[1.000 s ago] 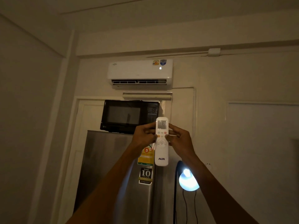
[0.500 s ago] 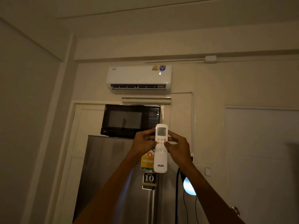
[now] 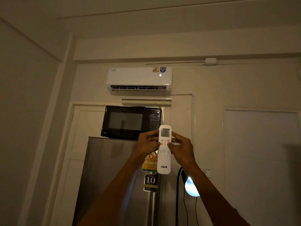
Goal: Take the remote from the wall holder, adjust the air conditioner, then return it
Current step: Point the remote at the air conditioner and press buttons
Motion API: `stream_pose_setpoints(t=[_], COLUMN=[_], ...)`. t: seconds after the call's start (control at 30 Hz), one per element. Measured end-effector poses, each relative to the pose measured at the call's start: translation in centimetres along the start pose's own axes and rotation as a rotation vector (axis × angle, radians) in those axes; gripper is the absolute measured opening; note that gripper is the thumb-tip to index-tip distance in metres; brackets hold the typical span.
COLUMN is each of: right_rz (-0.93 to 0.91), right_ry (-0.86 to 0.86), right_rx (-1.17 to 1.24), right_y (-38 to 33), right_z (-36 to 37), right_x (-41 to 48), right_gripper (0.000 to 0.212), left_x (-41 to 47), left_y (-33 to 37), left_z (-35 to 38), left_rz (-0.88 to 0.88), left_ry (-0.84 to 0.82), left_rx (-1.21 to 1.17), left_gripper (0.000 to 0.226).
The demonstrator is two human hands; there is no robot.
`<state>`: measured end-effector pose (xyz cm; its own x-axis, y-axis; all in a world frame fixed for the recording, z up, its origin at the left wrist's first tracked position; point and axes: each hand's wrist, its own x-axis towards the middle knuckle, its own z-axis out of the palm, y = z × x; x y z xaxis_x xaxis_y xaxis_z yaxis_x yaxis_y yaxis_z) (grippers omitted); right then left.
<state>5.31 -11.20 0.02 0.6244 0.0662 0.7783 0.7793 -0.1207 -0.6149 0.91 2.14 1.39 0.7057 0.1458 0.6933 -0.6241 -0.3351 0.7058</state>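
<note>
Plainly, with the left hand (image 3: 147,144) and right hand (image 3: 182,148) both pinching the upright AUX remote (image 3: 164,150) by its upper edges below the air conditioner (image 3: 139,79), its unsupported lower half could swing loose under a thumb press.

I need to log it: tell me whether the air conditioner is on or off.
On, apparently: the air conditioner shows a lit digit on its front panel and its louvre is open. Airflow itself cannot be seen.

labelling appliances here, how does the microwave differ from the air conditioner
The microwave is black with a dark glass door; the air conditioner is white with a slotted vent. The microwave sits on the fridge; the air conditioner hangs higher on the wall, showing a lit digit. Both are wide boxes.
</note>
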Motion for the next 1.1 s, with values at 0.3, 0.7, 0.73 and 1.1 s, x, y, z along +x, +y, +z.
stream_pose_setpoints(t=[0.3, 0.7, 0.73, 1.1], right_rz=[-0.005, -0.042, -0.048, -0.088], right_ry=[0.014, -0.007, -0.008, -0.036], right_rx=[-0.003, -0.032, -0.032, -0.027], right_y=[-0.2, 0.4, 0.5, 0.6], right_z=[0.0, 0.7, 0.8, 1.0], right_x=[0.4, 0.4, 0.4, 0.7], right_gripper=[0.048, 0.045, 0.045, 0.046], left_x=[0.0, -0.4, -0.4, -0.5], left_y=[0.7, 0.8, 0.8, 0.7], left_z=[-0.1, -0.7, -0.7, -1.0], left_rz=[0.024, 0.003, 0.006, 0.006], left_ry=[-0.006, -0.011, -0.013, 0.003], left_rx=[0.018, -0.003, 0.002, -0.013], left_gripper=[0.054, 0.057, 0.057, 0.057])
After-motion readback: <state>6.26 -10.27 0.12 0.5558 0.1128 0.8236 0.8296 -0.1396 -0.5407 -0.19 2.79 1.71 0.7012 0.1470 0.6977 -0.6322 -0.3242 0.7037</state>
